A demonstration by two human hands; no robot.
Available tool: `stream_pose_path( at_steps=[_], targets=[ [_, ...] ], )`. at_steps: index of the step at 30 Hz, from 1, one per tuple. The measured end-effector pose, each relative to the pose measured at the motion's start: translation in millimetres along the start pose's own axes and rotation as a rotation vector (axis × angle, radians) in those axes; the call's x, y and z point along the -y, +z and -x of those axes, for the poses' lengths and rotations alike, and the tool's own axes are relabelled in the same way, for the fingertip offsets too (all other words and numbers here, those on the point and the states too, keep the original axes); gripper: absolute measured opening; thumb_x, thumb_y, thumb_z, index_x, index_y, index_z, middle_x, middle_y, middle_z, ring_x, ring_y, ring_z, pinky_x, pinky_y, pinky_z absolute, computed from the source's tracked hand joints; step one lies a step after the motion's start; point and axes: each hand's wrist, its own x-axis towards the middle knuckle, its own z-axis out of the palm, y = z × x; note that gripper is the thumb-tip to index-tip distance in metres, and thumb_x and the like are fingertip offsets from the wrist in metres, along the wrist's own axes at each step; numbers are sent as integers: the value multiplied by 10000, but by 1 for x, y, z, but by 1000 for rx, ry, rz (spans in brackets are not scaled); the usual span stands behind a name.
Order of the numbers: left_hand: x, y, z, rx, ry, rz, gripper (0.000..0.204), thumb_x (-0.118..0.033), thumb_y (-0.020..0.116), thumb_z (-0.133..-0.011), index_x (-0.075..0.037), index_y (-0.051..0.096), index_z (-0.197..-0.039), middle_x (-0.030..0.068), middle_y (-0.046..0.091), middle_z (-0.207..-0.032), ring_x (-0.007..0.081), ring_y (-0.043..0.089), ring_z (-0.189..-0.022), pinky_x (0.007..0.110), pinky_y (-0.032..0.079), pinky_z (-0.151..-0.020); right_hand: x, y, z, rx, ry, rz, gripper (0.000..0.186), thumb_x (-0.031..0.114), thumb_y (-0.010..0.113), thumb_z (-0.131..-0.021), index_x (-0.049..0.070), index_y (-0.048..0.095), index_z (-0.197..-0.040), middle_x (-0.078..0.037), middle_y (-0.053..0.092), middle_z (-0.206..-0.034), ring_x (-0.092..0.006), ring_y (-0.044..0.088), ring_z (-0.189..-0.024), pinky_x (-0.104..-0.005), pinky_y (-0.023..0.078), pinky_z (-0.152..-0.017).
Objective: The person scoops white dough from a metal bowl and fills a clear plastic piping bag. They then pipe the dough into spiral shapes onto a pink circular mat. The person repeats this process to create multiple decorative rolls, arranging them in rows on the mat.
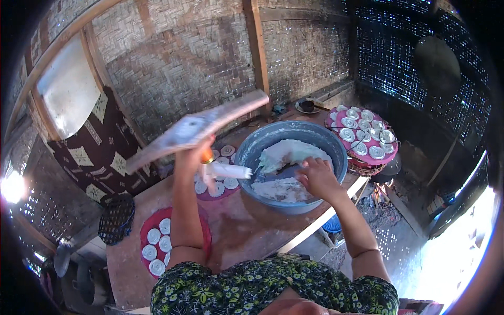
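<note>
My left hand (pixel 206 153) is closed around a hand press, held up left of the basin. The press has a long pale board (pixel 191 128), blurred and tilted up to the right, an orange collar (pixel 208 156) and a white tube (pixel 231 171) whose end points at the basin's rim. Over the right side of the grey-blue basin (pixel 340 157), my right hand (pixel 318 178) reaches in with bent, parted fingers. White dough (pixel 294 152) lies beneath and beyond it, and a crumblier part (pixel 281 190) sits nearer me. Whether those fingertips touch the dough, I cannot tell.
Several white coils lie on a red round mat (pixel 203 223) at the near left, and more under my left arm. Another pink tray of coils (pixel 367 131) stands right of the basin, beside a fire (pixel 382 193). A black basket (pixel 116 219) is at the left edge.
</note>
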Motion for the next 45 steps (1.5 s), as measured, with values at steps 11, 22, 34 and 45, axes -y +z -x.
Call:
stream_pose_path(
  at_steps=[11,22,34,45],
  targets=[
    [12,-32,87,-264,-499,1206,153,-178,603,-786,-81,555,-896,24,601,-909,223,577,-899,375,473,-775,183,61,8,724,44,-2537,790,673,452,-839,48,404,-1321,-228,567,-978,-194,489,-575,-253,390,-358],
    [-39,-164,209,383,-234,-596,236,-307,679,-789,-135,657,-949,68,649,-798,231,647,-704,364,515,-660,246,-26,18,89,-93,-1296,731,330,560,-867,29,204,-1429,-92,557,-900,-150,561,-615,-292,473,-500],
    [-51,-216,238,835,-437,-248,342,-297,721,-734,-38,640,-941,166,634,-848,286,616,-782,397,468,-702,323,7,20,125,-716,-731,940,276,721,-712,-3,180,-1428,-301,406,-1345,-428,470,-1205,-439,362,-1023],
    [29,-245,233,706,-473,-87,421,-236,742,-701,-33,610,-1046,153,632,-1014,276,600,-941,378,459,-869,340,42,-31,556,-290,-1189,991,440,698,-751,17,150,-1460,-243,404,-1378,-365,437,-1252,-420,322,-1056]
  ],
)
